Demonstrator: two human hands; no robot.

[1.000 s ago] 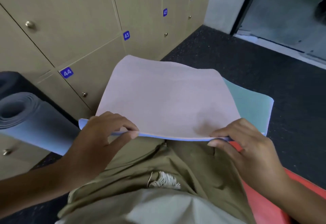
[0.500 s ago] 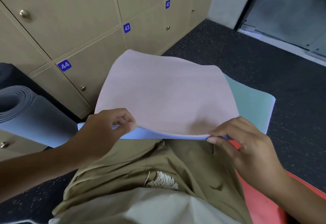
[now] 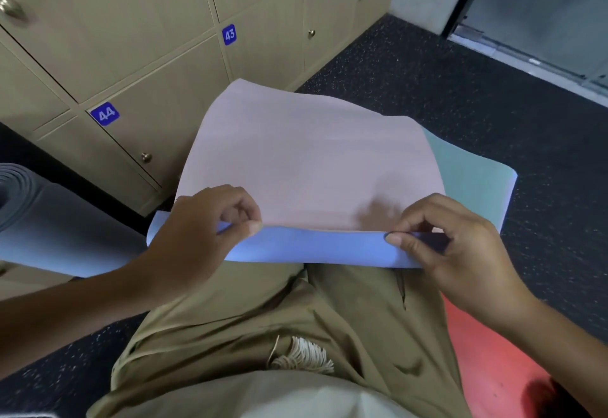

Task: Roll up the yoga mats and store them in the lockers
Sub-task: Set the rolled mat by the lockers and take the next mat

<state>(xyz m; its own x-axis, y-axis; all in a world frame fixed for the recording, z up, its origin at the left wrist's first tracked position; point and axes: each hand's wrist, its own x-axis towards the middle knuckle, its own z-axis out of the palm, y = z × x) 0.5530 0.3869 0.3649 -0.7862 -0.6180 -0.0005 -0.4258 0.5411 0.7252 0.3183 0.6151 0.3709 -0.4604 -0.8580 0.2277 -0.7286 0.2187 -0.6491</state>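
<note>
A pink yoga mat (image 3: 309, 161) with a blue underside lies flat in front of me, its near edge folded over into a blue strip. My left hand (image 3: 204, 230) pinches that strip at its left end. At the right end my right hand (image 3: 450, 246) pinches it too. Under the pink mat lies a teal mat (image 3: 470, 174), showing on the right. A rolled blue-grey mat (image 3: 49, 223) sticks out at the left, in front of a dark open locker. Tan lockers (image 3: 164, 56) numbered 42 to 44 line the wall, doors closed.
A red mat (image 3: 487, 361) lies on the dark speckled floor (image 3: 493, 95) by my right leg. My knees in olive trousers fill the lower middle. A glass door stands at the far right.
Both hands have turned the pink mat's near edge over, so a wider blue strip now shows. The view has tilted slightly down and closer.
</note>
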